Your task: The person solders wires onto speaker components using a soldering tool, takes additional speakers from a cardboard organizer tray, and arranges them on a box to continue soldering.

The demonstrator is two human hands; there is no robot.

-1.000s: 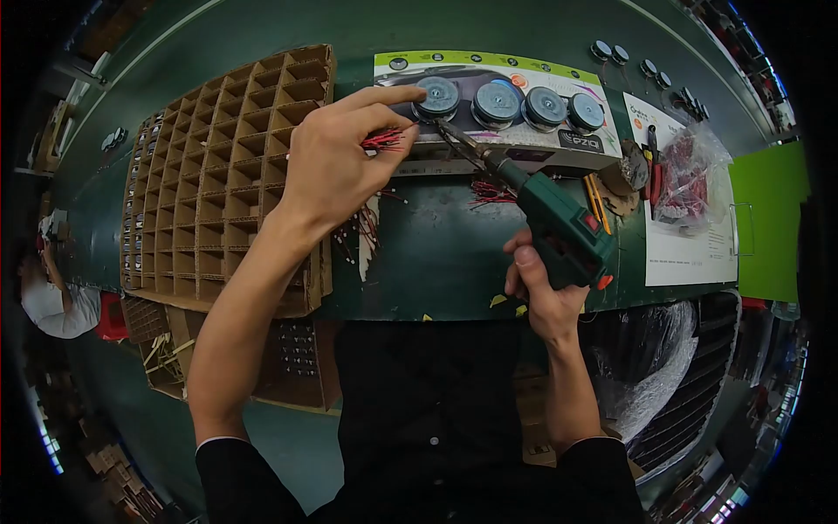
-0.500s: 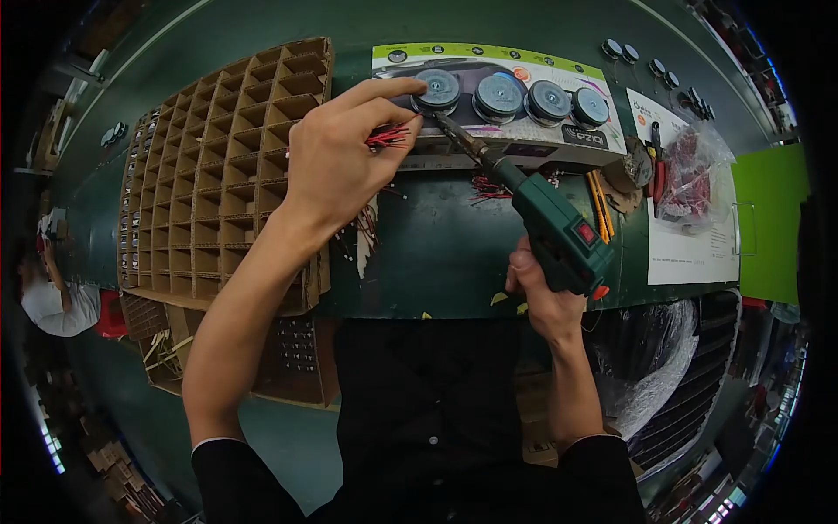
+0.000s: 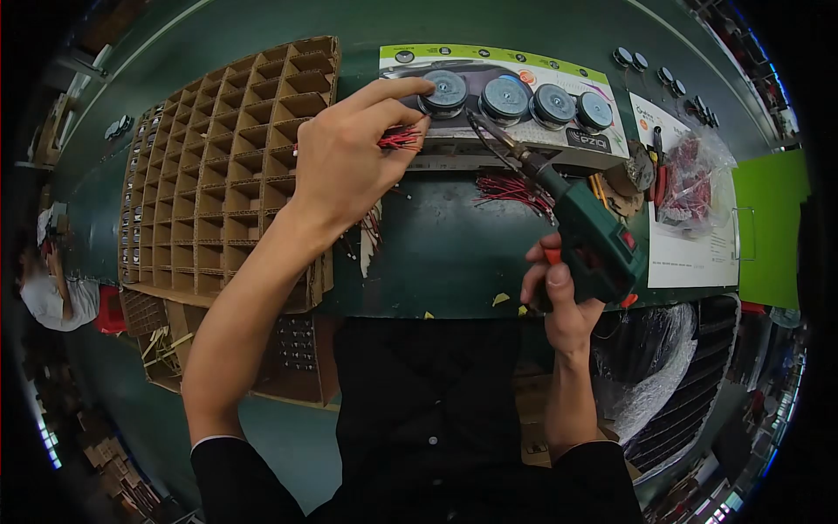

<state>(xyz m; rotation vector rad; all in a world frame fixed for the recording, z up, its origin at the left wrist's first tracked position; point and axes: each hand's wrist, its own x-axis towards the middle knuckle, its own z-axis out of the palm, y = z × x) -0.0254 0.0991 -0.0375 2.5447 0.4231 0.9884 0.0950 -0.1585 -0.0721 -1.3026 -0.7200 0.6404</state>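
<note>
My left hand is closed around a bunch of red and black wires, with its index finger at the rim of the leftmost round speaker-like part. That part stands in a row with several others on a printed box. My right hand grips a green soldering gun with a red trigger. The gun's tip points up and left, apart from the leftmost part and just below the gap beside the second. More red and black wires lie on the green table under the gun's barrel.
A divided cardboard tray stands at left. On the right are red-handled pliers, a plastic bag on a white sheet, and a brown roll. More round parts lie behind. Another person is at far left.
The soldering gun has moved right and slightly down, its tip now away from the leftmost round part. A red trigger shows by my right fingers. My left hand keeps its hold.
</note>
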